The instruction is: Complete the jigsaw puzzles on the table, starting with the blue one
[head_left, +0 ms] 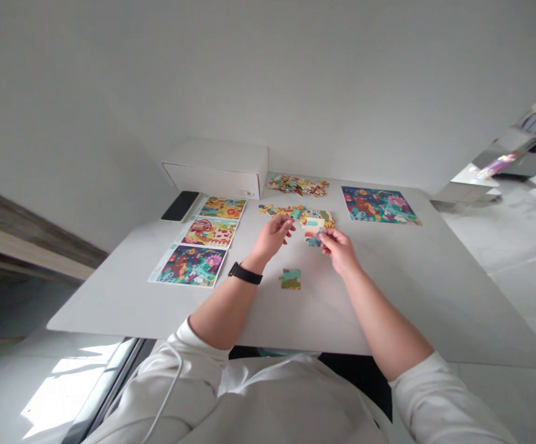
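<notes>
My right hand point(339, 248) pinches a small section of jigsaw puzzle point(313, 226) by its lower right side. The section is cream and teal above, red and blue below, and is held up over the table. My left hand point(274, 238), with a black band on its wrist, hovers just left of it. Its fingers are loosely curled and apart, with nothing plainly visible between them. Behind both hands lies a strip of yellowish puzzle pieces point(277, 211), partly hidden by them. Nearer to me, a green and teal puzzle piece point(290, 279) lies alone on the table.
A heap of loose pieces point(298, 184) lies at the back beside a white box point(216, 166). On the left are a phone point(181, 206) and a sheet with three pictures point(206, 233). A dark, colourful puzzle picture point(381, 205) lies back right on the grey table point(416, 277).
</notes>
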Available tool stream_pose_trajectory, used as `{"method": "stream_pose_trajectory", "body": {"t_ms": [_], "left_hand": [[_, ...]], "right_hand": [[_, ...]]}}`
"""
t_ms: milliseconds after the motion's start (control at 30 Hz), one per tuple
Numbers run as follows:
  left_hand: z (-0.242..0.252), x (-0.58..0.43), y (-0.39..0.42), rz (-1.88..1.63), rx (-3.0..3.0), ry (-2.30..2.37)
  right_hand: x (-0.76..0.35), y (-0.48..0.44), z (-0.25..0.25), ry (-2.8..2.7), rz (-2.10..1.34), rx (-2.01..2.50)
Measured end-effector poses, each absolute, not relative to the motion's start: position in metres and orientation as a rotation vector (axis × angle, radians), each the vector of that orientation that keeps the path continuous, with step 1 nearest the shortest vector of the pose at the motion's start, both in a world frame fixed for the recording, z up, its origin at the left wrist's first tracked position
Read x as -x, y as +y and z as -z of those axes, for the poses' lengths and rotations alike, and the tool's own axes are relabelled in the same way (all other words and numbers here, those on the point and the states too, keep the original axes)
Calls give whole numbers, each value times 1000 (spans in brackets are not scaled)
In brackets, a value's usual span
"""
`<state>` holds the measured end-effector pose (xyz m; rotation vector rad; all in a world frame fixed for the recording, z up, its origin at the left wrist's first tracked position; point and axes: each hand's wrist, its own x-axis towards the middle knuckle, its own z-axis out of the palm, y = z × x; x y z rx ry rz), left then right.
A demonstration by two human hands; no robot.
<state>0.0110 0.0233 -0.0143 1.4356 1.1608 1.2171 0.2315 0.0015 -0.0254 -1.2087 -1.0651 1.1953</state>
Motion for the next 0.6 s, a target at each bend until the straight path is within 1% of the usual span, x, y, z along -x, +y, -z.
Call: {"method": "stream_pose_trajectory", "body": {"t_ms": [100, 300, 600], "left_hand": [[19, -7, 13, -1213, -1441, 1158], [22, -13, 4, -1062, -1345, 1047], [29, -20, 8, -1136, -1269, 985]], "right_hand": [[-230, 1, 26, -1100, -1197, 1204], [-221, -3, 31, -1152, -1225, 1171], [-216, -9, 30, -1214, -1184, 1188]]}}
